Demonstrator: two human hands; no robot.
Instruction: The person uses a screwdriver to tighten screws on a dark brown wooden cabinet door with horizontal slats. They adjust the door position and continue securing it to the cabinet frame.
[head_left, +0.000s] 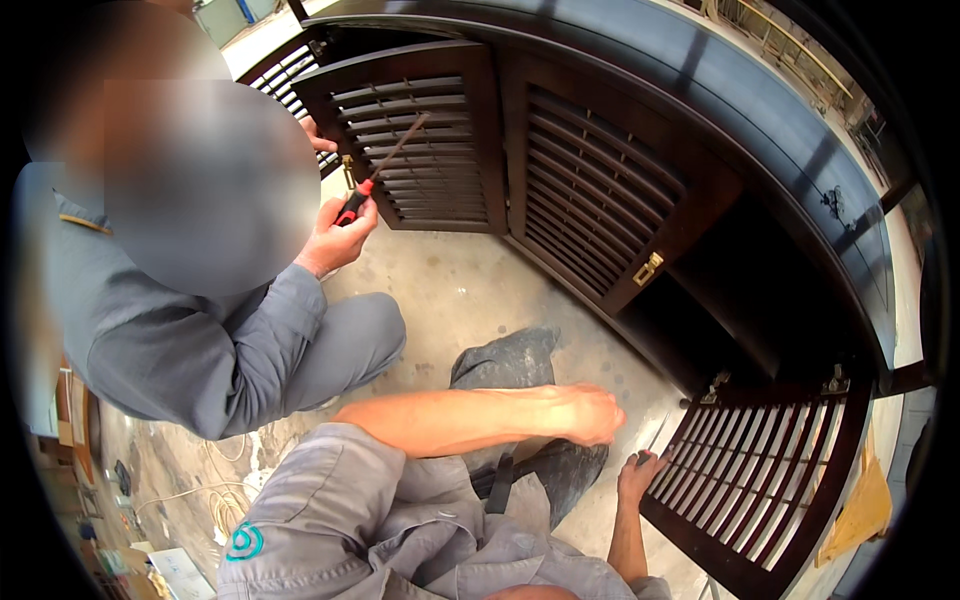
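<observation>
My left forearm reaches across to the right, and my left hand (pixel 594 415) is curled into a fist near the open louvered door; whatever its fingers hold, if anything, is hidden. Lower right, my right hand (pixel 637 478) grips the dark handle of a screwdriver (pixel 645 458), its thin shaft pointing upward beside the door's edge. This dark brown louvered door (pixel 750 470) swings out from the cabinet (pixel 775 285) on metal hinges (pixel 836 382). A closed louvered door (pixel 600 175) with a brass latch (pixel 648 268) stands beyond my hands.
A co-worker in grey (pixel 190 350) crouches at the left, holding a red and black screwdriver (pixel 352 205) by another open louvered door (pixel 410 140). A pale cable (pixel 225 505) lies on the concrete floor (pixel 410 275). Yellowish board (pixel 862 510) stands behind the right door.
</observation>
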